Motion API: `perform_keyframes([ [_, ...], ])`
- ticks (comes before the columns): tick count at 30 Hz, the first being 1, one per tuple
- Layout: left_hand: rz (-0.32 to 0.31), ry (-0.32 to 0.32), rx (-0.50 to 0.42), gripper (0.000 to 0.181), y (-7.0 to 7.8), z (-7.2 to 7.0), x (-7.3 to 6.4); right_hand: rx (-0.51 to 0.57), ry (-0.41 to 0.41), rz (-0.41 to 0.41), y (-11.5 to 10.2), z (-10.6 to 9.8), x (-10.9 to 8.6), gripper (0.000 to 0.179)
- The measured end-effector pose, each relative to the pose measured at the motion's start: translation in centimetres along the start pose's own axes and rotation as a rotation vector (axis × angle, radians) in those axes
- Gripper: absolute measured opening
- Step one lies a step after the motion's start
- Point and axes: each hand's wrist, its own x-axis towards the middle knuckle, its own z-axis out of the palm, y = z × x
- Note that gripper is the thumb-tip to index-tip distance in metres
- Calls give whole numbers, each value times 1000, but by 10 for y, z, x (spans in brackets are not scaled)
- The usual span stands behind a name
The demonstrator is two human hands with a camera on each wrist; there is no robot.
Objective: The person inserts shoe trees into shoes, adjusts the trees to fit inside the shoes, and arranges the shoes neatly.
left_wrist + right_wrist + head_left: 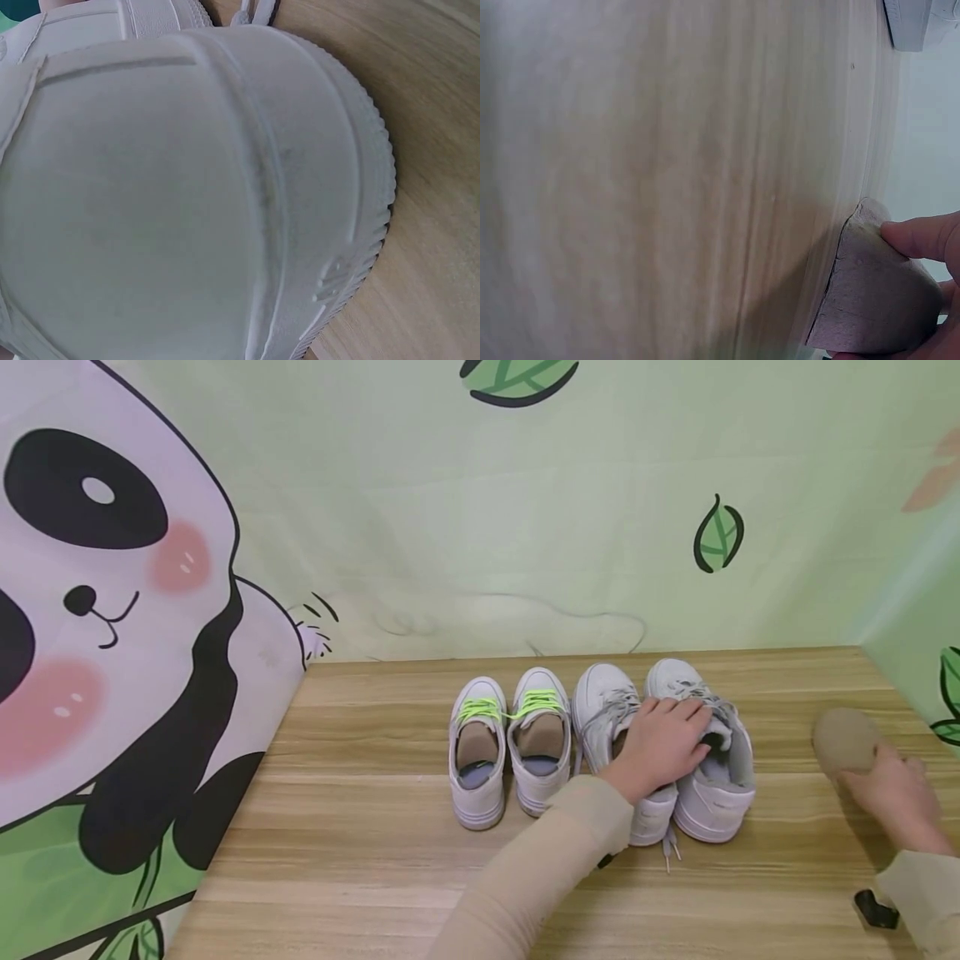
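Two larger white sneakers stand side by side with grey laces. My left hand reaches across the left one and grips the tongue of the right one, thumb near its opening. A white heel fills most of the left wrist view, and that hand's hold is hidden there. Off to the right, my right hand holds a tan, rounded shoe insert just above the wood. In the right wrist view, thumb and fingers pinch the insert. Inside the left larger sneaker, a bit of brown shows.
Left of them stand two smaller white sneakers with neon-green laces and brown inserts inside. All the shoes rest on a wood-grain surface. A printed green backdrop with a panda rises behind. A loose lace end trails behind the larger pair.
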Motion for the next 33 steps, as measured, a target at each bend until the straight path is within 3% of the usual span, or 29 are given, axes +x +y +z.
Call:
perform_keyframes([
  [10,-18,16,9,41,2,2,2,-38,-2,21,1,1,4,74],
  [19,-12,80,17,34,2,3,3,-19,3,38,3,3,5,77],
  [33,-13,34,12,33,2,1,5,-20,5,61,2,1,8,76],
])
